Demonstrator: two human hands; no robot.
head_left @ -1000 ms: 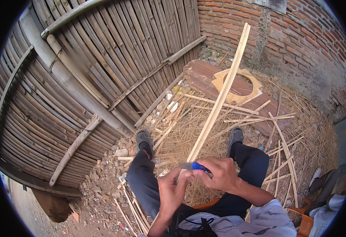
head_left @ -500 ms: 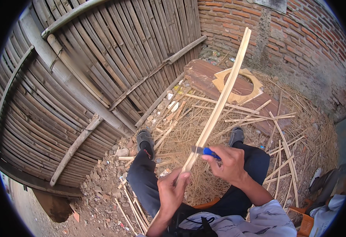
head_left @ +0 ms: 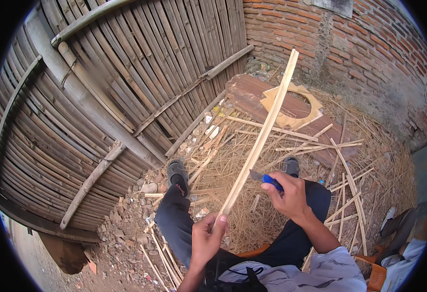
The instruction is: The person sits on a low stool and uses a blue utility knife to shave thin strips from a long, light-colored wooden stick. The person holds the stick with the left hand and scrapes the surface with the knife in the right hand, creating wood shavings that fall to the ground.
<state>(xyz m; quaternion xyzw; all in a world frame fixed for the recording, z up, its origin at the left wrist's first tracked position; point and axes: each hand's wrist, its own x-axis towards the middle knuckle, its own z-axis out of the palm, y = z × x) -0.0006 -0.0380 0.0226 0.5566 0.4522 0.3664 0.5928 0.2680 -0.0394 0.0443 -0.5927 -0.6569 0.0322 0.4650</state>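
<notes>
On my screen, my left hand [head_left: 207, 238] at six o'clock pinches the pale strip [head_left: 259, 146], which points to one. My right hand [head_left: 287, 197] at four grips the blue knife [head_left: 272, 183]; I can't quite tell if its blade touches. I'd slide it flat, gently. My right knee [head_left: 319, 194] and loose sticks [head_left: 352, 185], near four, could get in the way.

- No text, label, brand, number or sign is legible.
- Toward one o'clock, the pale panel [head_left: 334, 6] on the brick wall [head_left: 284, 29] shows no readable lettering.
- Toward four o'clock, the blue knife handle [head_left: 273, 182] is too small for reading any marking.
</notes>
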